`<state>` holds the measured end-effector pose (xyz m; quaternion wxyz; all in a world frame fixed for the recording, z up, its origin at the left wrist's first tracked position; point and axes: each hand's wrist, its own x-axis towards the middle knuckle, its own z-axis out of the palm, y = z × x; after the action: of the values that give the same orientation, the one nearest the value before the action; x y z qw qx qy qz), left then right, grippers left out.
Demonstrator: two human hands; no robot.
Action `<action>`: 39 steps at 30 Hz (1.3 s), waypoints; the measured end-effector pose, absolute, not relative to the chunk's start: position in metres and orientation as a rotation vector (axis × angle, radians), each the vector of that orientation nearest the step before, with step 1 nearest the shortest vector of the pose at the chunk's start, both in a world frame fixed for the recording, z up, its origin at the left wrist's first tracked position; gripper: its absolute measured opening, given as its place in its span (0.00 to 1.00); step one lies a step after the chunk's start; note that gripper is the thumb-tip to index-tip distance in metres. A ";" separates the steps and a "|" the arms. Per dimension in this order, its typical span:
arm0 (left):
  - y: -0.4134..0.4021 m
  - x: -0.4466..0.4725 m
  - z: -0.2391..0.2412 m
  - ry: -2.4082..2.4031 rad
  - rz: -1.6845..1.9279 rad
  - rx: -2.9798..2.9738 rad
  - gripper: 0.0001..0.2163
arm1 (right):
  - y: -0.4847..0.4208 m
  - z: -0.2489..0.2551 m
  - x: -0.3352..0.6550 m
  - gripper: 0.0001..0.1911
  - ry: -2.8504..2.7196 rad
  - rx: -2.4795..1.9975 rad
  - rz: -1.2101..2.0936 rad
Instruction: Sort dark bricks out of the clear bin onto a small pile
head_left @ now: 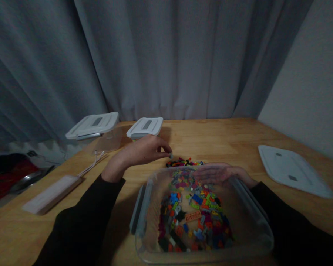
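A clear plastic bin (255, 240) with side latches stands in front of me, and loose toy bricks (192, 215) of many colours lie across its floor. My left hand (144, 150) is raised past the bin's far left corner. Its thumb and fingertips pinch a small greyish toy brick (171, 155). Beyond the far wall, a pile of toy bricks (180, 162) rests on the table under that hand. My right hand (218, 174) is palm up at the far right wall, fingers stretched out flat and partly seen through the plastic. No object shows in it.
Two lidded bins, a larger bin (93, 123) and a smaller bin (145, 126), stand at the back left. A white power strip (54, 194) with a cable lies left on the wooden table (219, 138). A loose white lid (291, 170) lies right. Grey curtains hang behind.
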<state>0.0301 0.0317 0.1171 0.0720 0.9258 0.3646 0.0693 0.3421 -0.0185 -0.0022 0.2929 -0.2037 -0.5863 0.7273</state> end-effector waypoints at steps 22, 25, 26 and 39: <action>-0.033 0.088 0.074 0.687 -0.186 2.907 0.06 | 0.000 -0.025 0.348 0.34 -1.484 -0.288 2.056; -0.032 0.089 0.074 0.665 -0.200 2.831 0.07 | -0.001 -0.021 0.348 0.34 -1.512 -0.289 2.059; -0.032 0.089 0.075 0.654 -0.205 2.801 0.07 | -0.001 -0.019 0.348 0.34 -1.527 -0.299 2.061; -0.031 0.088 0.069 0.664 -0.270 2.775 0.10 | 0.001 -0.017 0.348 0.35 -1.547 -0.367 2.091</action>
<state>0.0876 -0.0307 0.0686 0.1375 0.9590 0.2294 -0.0935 0.3481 0.0009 -0.0170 0.2547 -0.1352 -0.5696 0.7697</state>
